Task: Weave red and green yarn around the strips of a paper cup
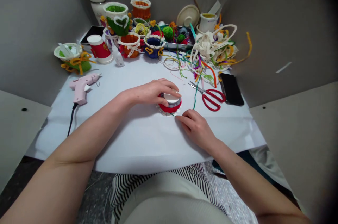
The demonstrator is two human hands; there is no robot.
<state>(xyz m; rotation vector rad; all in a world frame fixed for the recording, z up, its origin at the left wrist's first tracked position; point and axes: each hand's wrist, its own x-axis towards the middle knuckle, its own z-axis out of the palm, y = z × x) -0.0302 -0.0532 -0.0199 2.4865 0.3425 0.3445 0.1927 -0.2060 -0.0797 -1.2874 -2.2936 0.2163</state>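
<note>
A small upside-down cup wrapped in red yarn, with white lace at its rim, stands on the white table sheet. My left hand lies over it, fingers curled round its top and far side. My right hand rests on the sheet just right of the cup, its fingertips pinched at a green yarn strand by the cup's base. The strand runs up toward the yarn pile.
Red-handled scissors and a black phone lie right of the cup. A pink glue gun sits at left. Decorated yarn cups, a glue bottle and tangled ribbon and lace crowd the back. Grey walls surround the table.
</note>
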